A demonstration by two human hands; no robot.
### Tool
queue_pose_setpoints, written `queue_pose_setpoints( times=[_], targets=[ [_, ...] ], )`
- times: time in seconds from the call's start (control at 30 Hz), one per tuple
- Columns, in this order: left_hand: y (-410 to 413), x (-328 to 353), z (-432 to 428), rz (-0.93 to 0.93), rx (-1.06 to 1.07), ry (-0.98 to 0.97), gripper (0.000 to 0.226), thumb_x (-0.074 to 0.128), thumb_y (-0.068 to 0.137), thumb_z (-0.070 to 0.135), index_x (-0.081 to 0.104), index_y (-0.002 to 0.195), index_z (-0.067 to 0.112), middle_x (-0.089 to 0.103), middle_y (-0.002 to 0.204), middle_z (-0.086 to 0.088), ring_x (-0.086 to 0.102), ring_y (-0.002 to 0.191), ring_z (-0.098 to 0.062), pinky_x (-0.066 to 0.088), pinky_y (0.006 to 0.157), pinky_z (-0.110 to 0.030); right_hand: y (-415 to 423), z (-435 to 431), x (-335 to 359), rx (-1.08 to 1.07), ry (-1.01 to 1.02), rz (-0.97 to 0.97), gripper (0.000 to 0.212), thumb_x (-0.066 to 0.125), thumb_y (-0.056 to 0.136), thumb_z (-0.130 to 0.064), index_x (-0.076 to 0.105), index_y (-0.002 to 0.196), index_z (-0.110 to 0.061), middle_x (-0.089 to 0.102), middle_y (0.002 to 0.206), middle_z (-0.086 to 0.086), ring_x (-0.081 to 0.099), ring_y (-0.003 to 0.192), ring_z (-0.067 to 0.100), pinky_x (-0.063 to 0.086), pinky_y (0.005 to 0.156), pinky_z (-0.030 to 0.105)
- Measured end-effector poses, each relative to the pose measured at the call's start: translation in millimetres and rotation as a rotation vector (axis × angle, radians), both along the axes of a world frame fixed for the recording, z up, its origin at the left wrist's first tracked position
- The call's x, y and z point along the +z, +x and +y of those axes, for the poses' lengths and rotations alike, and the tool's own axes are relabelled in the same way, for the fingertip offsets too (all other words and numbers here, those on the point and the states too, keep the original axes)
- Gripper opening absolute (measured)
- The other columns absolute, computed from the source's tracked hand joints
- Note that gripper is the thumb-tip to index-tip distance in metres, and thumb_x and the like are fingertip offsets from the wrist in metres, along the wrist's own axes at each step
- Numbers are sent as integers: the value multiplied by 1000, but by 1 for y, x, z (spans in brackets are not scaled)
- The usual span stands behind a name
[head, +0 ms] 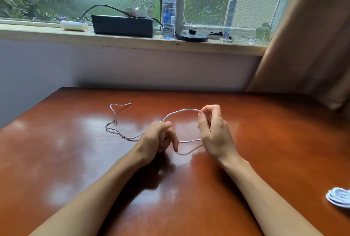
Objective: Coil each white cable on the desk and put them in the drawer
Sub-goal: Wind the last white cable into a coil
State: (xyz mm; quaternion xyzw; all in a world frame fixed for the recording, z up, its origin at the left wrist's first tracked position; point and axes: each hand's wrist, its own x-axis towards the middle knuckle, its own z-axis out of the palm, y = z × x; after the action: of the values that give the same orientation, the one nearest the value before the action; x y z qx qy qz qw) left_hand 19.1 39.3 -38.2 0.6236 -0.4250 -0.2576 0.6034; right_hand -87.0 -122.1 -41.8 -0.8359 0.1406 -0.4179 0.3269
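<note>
A thin white cable (pixel 181 111) runs between both hands over the brown desk (pixel 265 131). My left hand (pixel 159 138) grips the cable in curled fingers at mid desk. My right hand (pixel 214 131) pinches a raised loop of it between thumb and fingers, just to the right. The cable's loose tail (pixel 115 114) trails left across the desk and ends in a small upturned tip. A second white cable (pixel 339 199) lies coiled at the desk's right edge, partly cut off by the frame. No drawer is in view.
Behind the desk a window sill (pixel 132 41) carries a black box (pixel 123 25) with tangled wires, a water bottle (pixel 168 10), a white roll (pixel 73 25) and a black round base (pixel 191 36). A brown curtain (pixel 312 37) hangs at the right.
</note>
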Motion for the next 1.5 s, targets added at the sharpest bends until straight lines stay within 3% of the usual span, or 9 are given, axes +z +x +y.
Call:
queue_pose_setpoints(
  times=[0.3,0.4,0.53,0.67,0.77,1.03,1.13,1.37,1.5],
  targets=[
    [2,2,-2,238,-37,-68,55,34,83,42,60,54,3,19,43,5,13,42,-11,13,43,-20,-2,-5,1,-37,6,-17,4,63,99,-38,62,99,-34,59,61,-2,62,54,14,53,62,41],
    [5,2,-3,347,-30,-128,52,36,82,42,56,50,5,18,43,7,6,47,-12,6,46,-25,-1,-7,0,-76,15,-4,16,68,94,-42,63,103,-31,59,62,-4,60,60,14,52,64,40],
    [7,2,-3,461,-44,-243,50,34,83,39,53,47,9,18,42,8,4,48,-13,0,52,-33,-1,-6,1,-150,51,50,31,74,86,-53,56,88,-27,60,66,-8,57,63,9,47,61,36],
    [9,5,-3,616,-16,-360,48,32,85,34,45,48,8,10,46,6,6,46,-9,3,50,-28,-1,-4,-1,-70,76,75,18,73,91,-35,59,87,-25,63,72,-10,59,68,7,51,67,34],
    [15,6,-2,688,18,-449,44,32,85,31,42,49,8,17,41,5,11,41,-8,7,50,-28,2,-2,-3,25,91,82,6,68,96,-21,62,93,-22,67,81,-8,63,75,7,53,73,30],
    [24,9,3,855,58,-626,42,31,88,28,47,54,9,20,44,1,18,35,-11,20,42,-24,1,5,6,218,672,-9,15,59,101,-11,62,115,-6,56,82,10,64,54,19,57,49,32],
    [27,8,4,918,61,-639,53,23,97,28,49,55,9,21,44,1,19,35,-11,20,42,-23,2,5,5,223,728,-33,14,58,102,-10,61,115,-5,56,83,11,63,56,12,57,54,27],
    [29,5,4,1017,47,-671,50,22,98,29,51,61,10,24,48,1,19,40,-12,21,43,-25,5,5,7,300,1054,-203,14,55,102,-5,59,115,-1,56,84,12,66,65,19,62,66,36],
    [28,8,5,1044,74,-698,40,28,92,26,50,63,10,23,50,1,21,41,-13,21,44,-26,5,6,8,295,1088,-176,14,57,102,-7,61,115,-6,58,84,8,50,54,9,53,51,24]
  ],
)
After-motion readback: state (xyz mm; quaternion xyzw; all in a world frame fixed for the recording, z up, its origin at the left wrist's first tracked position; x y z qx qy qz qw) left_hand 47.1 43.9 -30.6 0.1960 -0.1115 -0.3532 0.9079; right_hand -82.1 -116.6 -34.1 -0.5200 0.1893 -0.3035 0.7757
